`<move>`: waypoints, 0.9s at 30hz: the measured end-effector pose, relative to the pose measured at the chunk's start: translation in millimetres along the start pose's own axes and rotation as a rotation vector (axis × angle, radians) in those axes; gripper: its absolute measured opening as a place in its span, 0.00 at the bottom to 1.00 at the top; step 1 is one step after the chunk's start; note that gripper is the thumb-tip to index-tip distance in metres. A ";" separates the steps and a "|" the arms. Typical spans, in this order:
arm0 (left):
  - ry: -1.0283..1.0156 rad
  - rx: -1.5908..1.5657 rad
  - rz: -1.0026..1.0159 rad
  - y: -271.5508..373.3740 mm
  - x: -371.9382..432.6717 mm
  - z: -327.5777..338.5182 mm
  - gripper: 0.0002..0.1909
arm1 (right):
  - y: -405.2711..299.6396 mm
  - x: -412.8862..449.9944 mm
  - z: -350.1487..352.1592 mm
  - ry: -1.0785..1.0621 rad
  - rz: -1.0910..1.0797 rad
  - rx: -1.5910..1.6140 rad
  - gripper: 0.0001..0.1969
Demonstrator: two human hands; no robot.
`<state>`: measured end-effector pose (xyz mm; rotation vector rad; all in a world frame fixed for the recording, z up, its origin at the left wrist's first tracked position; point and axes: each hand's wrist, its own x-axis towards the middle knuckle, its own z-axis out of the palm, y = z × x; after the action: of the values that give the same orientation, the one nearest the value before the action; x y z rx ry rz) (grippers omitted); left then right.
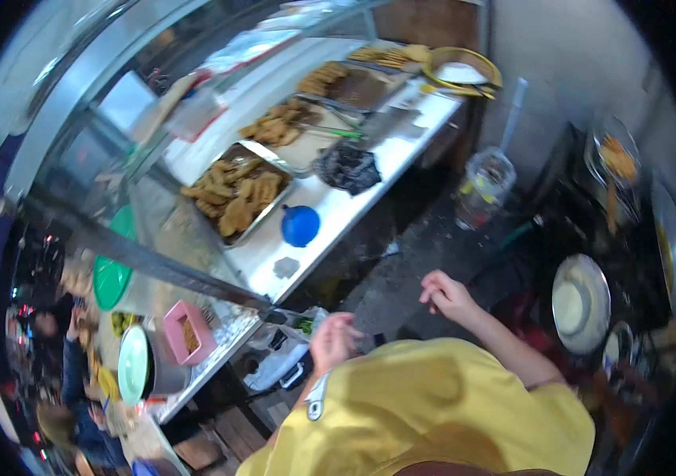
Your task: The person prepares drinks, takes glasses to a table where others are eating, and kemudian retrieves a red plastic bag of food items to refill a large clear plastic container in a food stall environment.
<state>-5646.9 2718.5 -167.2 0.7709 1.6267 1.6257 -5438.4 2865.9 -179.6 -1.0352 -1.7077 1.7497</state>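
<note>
My left hand [332, 343] is in front of my yellow top [433, 398], slightly blurred, its fingers loosely bent and nothing seen in them. Raised over the dark floor [385, 285], my right hand [448, 296] has half-curled fingers and also appears to hold nothing. Ahead of both stands a white counter [329, 232] with a blue round object [300, 226] and a crumpled black plastic bag [348, 169]. A metal tray of fried pieces [241, 196] sits beside them. More fried food [278, 124] lies on a tray behind, with green-handled tongs [338, 132].
On the right are a metal basin [581, 303] and a strainer with fried food [617, 157]. A clear container [484, 184] stands against the wall. A yellow basket [493, 68] tops the counter's far end. Leftward are a pink container [188, 333], a pot [168, 363] and people [85, 410].
</note>
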 end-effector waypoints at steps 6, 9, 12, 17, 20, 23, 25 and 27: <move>-0.416 0.141 0.142 10.7 32.9 35.4 0.13 | 61.3 -18.1 -22.4 0.020 -0.133 0.141 0.07; -0.248 0.044 0.345 45.2 39.3 31.0 0.15 | 85.1 -31.2 -32.8 -0.072 -0.030 0.221 0.06; 0.011 -0.093 0.759 84.2 37.7 12.6 0.14 | 108.9 -24.9 -40.7 -0.073 0.043 0.060 0.05; 0.630 0.207 1.132 125.0 68.4 -122.5 0.10 | 75.0 19.4 -20.7 -0.145 -0.055 -0.304 0.03; 0.958 0.691 0.796 147.2 90.4 -226.1 0.13 | 30.2 47.0 8.2 -0.212 -0.102 -0.222 0.03; 1.002 1.134 0.658 141.0 114.7 -314.2 0.16 | 8.0 66.7 49.3 -0.275 -0.127 -0.222 0.04; 0.901 1.361 0.622 147.6 132.0 -335.1 0.16 | 3.5 72.0 75.4 -0.326 -0.112 -0.190 0.04; 0.716 1.595 0.614 151.6 155.5 -350.1 0.17 | 10.5 73.0 96.9 -0.384 -0.111 -0.257 0.04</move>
<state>-6031.6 2647.3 -38.1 1.6227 3.4680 0.5362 -5556.3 2862.1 -209.7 -0.7158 -2.2285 1.7741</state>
